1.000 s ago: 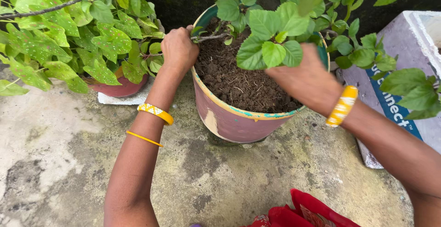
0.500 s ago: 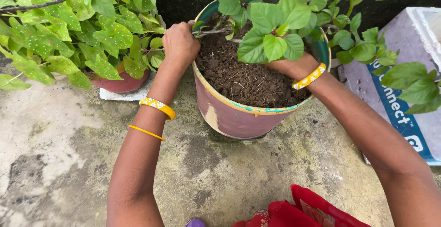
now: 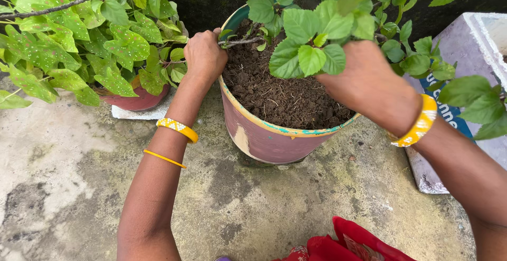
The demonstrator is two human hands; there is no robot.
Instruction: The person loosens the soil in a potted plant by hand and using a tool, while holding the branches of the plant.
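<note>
My left hand (image 3: 205, 55) still grips the pink pot (image 3: 274, 139) rim at the concrete floor's far edge, while my right hand (image 3: 364, 84) has lifted from the soil (image 3: 280, 100), fingers leaf-hidden, so grasp unclear.

A large pot (image 3: 274, 139) stands on the concrete floor (image 3: 68, 176) near the middle of the view, filled with soil (image 3: 280, 97). A leafy plant (image 3: 311, 39) rises from the soil toward the pot's far side. The left hand (image 3: 205, 55) rests on the pot's left rim, fingers curled over the edge. The right hand (image 3: 364, 81) is above the pot's right side, its fingers hidden behind the plant's leaves. Left of the large pot, a smaller pot (image 3: 138, 98) sits on a flat slab (image 3: 142, 114) under a spotted-leaf plant (image 3: 79, 34). To the right of the large pot lies a box (image 3: 475, 44). A cloth (image 3: 348, 245) lies at the near edge, in front of the large pot.
</note>
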